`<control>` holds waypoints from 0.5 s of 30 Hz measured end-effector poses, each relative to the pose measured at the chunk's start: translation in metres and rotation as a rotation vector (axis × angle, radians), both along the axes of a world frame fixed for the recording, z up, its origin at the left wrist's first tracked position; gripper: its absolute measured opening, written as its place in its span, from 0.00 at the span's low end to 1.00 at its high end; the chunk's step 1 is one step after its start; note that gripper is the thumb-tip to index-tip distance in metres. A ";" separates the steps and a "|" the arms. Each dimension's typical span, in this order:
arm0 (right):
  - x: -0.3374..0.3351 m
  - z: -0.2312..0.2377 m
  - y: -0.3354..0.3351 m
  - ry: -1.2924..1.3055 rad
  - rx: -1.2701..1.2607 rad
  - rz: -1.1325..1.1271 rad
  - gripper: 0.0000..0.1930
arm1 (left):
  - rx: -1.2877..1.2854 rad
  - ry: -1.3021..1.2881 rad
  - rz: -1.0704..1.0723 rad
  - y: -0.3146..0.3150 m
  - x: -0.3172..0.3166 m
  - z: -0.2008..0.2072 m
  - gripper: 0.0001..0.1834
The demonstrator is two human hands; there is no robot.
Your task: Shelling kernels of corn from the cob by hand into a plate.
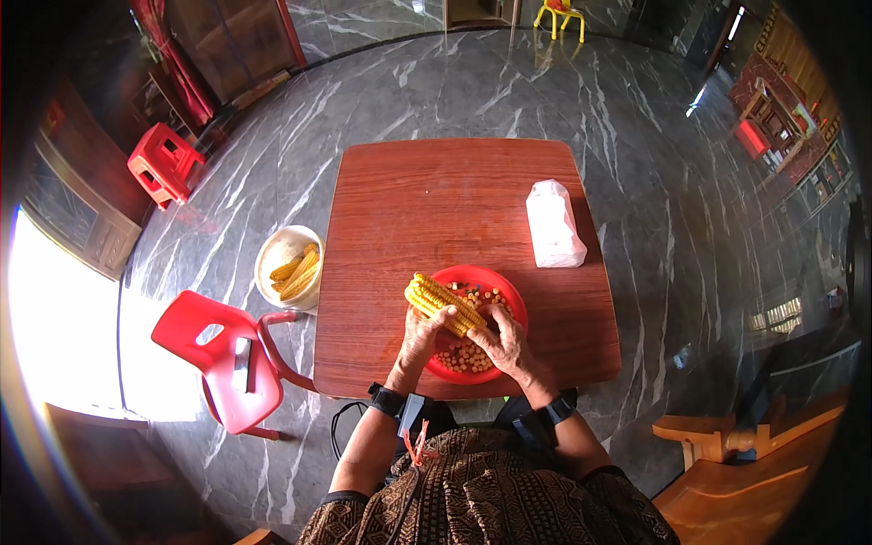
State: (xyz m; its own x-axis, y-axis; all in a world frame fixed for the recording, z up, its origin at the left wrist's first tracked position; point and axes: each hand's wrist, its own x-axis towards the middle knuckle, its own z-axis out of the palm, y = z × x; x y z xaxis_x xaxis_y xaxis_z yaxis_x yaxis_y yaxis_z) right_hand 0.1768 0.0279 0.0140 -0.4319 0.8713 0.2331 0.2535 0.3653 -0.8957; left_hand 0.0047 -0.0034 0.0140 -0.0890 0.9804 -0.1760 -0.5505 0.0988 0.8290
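An ear of yellow corn (441,302) lies slantwise between my two hands, above a round red basin (513,300) on the table. My left hand (421,334) is wrapped around the cob's left part, thumb on top. At the cob's lower right end, the fingers of my right hand (506,343) close on it, the thumb pressing near the kernels. Loose corn kernels (468,357) are scattered on the basin's bottom, some with darker bits among them. My hands hide part of the basin.
The brown wooden table (409,200) bears a white plastic-wrapped packet (554,227) at its right. Left of the table, a white bucket (265,263) holds several corn ears (298,274). A red chair (232,368) with a dark flat object stands nearby, and a red stool (163,163) farther off.
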 end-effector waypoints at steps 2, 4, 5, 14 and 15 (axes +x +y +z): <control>-0.001 -0.001 0.000 -0.004 0.053 -0.004 0.15 | 0.001 0.010 -0.002 -0.001 0.000 0.000 0.26; 0.000 -0.001 0.000 -0.001 0.052 0.021 0.15 | 0.000 0.018 -0.003 -0.001 0.000 0.000 0.26; 0.001 -0.001 0.000 0.002 0.050 0.047 0.16 | 0.013 0.026 0.011 0.000 0.001 -0.001 0.25; 0.002 -0.013 0.003 -0.048 0.287 0.087 0.14 | 0.015 0.037 0.039 0.004 0.003 -0.005 0.25; 0.002 -0.012 0.002 -0.048 0.285 0.088 0.14 | 0.022 0.028 0.049 0.003 0.003 -0.004 0.26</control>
